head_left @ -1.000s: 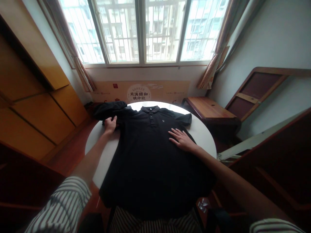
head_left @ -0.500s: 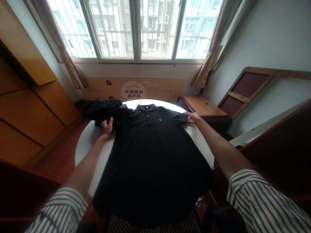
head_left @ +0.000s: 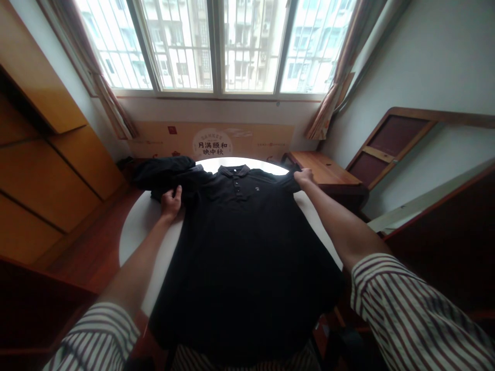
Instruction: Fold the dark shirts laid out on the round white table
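Note:
A black polo shirt [head_left: 247, 257] lies spread over the round white table [head_left: 133, 232], collar toward the window and its hem hanging over the near edge. My right hand [head_left: 304, 176] is closed on the shirt's right-side sleeve, holding it up a little off the table. On the other side, my left hand [head_left: 170, 201] grips the sleeve edge with the thumb on top. Just beyond it sits a bunched dark garment [head_left: 164, 172], which overlaps the shirt's left-side sleeve so that part of it is hidden.
A wooden bench or low table [head_left: 325, 167] stands at the back right. Orange-brown cabinets [head_left: 58, 175] line the left wall. Behind the table, a printed cardboard panel [head_left: 266, 136] leans below the barred window [head_left: 216, 46].
My right hand has lifted the sleeve upward and slightly away from me, so its striped cuff no longer shows. My left hand has barely moved.

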A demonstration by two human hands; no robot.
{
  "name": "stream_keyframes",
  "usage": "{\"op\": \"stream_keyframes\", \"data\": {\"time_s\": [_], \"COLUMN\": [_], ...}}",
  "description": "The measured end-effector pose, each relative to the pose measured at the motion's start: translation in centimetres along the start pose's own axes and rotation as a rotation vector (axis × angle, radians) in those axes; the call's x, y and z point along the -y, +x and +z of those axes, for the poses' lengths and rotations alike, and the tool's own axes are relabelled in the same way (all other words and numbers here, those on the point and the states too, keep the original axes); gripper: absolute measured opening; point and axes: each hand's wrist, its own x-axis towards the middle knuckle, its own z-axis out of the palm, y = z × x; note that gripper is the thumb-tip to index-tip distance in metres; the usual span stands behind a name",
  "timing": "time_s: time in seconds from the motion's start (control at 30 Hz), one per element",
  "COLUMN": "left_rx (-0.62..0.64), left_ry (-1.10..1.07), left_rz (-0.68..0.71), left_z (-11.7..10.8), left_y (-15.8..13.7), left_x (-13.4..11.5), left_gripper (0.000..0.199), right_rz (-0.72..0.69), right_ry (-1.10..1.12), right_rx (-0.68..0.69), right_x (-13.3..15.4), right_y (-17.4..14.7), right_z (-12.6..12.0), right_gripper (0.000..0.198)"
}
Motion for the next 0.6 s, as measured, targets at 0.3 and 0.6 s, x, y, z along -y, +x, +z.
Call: {"op": "stream_keyframes", "data": {"time_s": [0.3,0.6], "left_rx": [-0.006,-0.151], "left_ry": [0.031,-0.043], "left_rz": [0.036,0.326], "left_z": [0.1,0.4], "left_y": [-0.2,-1.7], "left_x": [-0.1,-2.4], "left_gripper": [0.043,0.036], "right_rz": [-0.445,-0.667], "right_ry": [-0.305,-0.455], "right_rx": [0.226,0.392], "right_x": [3.8,2.1], "right_y": [-3.7,-9.3], "right_z": [1.6,5.4], "right_gripper": [0.038,0.051]}}
